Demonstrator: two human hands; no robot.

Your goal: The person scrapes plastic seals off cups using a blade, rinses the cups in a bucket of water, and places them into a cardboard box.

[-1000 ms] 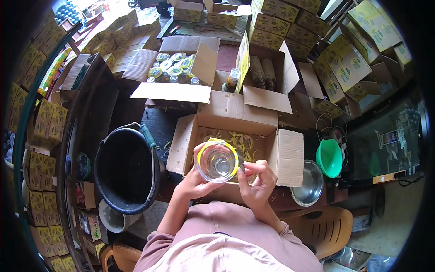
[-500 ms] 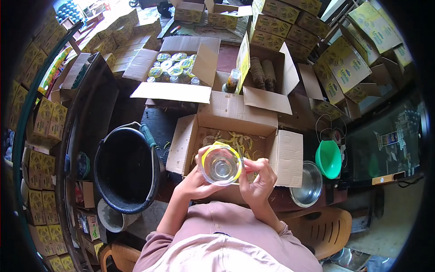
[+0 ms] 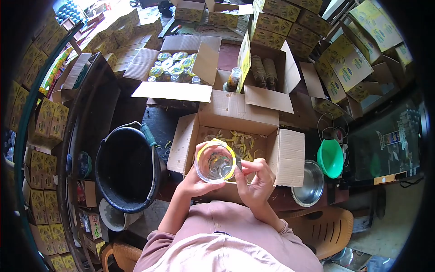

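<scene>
A clear plastic cup [image 3: 215,162] with a yellow band near its rim is held above the near edge of an open cardboard box [image 3: 290,156]. My left hand [image 3: 198,181] wraps round the cup's left and lower side. At the cup's right side, my right hand [image 3: 256,181] pinches a small dark piece [image 3: 239,164], which I cannot make out clearly, against the rim. Yellow strips [image 3: 241,141] lie inside the box beyond the cup.
A black bucket [image 3: 125,170] stands at left. A metal bowl [image 3: 308,183] and green bowl [image 3: 330,158] sit at right. Behind are a box of lidded cups [image 3: 176,66] and a box with brown stacks [image 3: 263,72]. A chair [image 3: 327,229] is near right.
The cup has shifted and tilted slightly in my hands, moving a little left since the middle frame. The small dark piece by my right fingers shows more clearly than in that frame.
</scene>
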